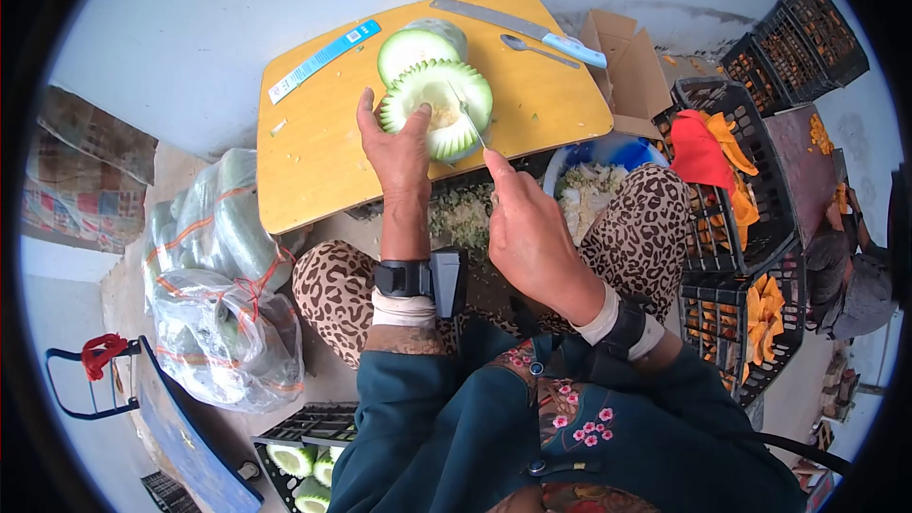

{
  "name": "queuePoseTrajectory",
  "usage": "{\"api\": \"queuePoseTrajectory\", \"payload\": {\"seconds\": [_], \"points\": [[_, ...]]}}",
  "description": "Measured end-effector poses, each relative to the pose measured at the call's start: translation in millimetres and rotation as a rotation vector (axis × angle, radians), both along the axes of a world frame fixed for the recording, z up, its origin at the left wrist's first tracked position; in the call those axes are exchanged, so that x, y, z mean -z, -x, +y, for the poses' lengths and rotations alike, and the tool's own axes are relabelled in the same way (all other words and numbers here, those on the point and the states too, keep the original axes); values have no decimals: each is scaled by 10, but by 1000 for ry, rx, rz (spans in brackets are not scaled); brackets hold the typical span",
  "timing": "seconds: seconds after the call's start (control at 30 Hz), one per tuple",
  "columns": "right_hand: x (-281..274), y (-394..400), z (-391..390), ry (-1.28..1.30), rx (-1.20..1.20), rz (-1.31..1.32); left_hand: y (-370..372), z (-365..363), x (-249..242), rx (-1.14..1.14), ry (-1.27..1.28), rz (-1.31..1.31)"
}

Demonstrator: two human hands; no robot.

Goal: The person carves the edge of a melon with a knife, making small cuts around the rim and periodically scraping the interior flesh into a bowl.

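Observation:
A hollowed winter melon half (480, 98) with a zigzag-cut rim is tilted toward me at the front of the yellow table (313, 152). My left hand (399, 147) steadies it from the left, the thumb over the rim and the index finger pointing up. In my right hand (534, 228) is a small thin knife (472, 123), its handle mostly hidden in the closed fingers. The blade reaches over the right side of the melon's opening. Behind it lies another cut winter melon (404, 49), its pale face toward me.
A large knife (513, 24), a spoon (537, 49) and a blue-white packet (325, 62) lie on the table. Below stands a blue basin (560, 163) of scraps. Bagged melons (223, 228) sit left; black crates (779, 237) with orange pieces stand right, near another person (850, 275).

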State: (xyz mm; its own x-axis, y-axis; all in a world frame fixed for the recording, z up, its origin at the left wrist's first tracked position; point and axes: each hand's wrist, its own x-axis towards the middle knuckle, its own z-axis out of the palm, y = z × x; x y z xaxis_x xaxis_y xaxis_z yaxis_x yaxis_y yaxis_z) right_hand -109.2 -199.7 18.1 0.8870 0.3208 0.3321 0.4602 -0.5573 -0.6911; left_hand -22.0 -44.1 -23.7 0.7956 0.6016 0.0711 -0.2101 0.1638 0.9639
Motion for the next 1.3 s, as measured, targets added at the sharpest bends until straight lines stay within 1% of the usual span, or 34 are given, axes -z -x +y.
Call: {"api": "queuePoseTrajectory", "payload": {"seconds": [0.03,0.23,0.33,0.53,0.63,0.73,0.83,0.93,1.03,1.17,1.3], "points": [[3,-8,8,1,4,-22,-5,-1,6,-9,5,-2],[8,19,-34,57,-18,34,-98,9,128,-66,102,-12],[-13,76,-45,115,-19,74,-71,-49,31,-100,165,-24],[144,340,-223,165,-25,88,-107,-35,21,-123,186,1],[292,417,-385,147,-68,64,-109,-11,31,-113,140,7],[206,486,-477,132,-83,97,-103,6,30,-110,112,33],[455,589,-686,98,-195,284,-148,65,90,-121,165,34],[345,512,-695,-128,-119,211,-124,92,96,-117,116,37],[209,339,-587,-226,-119,111,-119,62,61,-92,134,42],[217,170,-428,-310,-117,107,-138,94,118,-78,110,-3],[237,133,-357,-305,-126,106,-153,94,126,-75,104,16]]}}
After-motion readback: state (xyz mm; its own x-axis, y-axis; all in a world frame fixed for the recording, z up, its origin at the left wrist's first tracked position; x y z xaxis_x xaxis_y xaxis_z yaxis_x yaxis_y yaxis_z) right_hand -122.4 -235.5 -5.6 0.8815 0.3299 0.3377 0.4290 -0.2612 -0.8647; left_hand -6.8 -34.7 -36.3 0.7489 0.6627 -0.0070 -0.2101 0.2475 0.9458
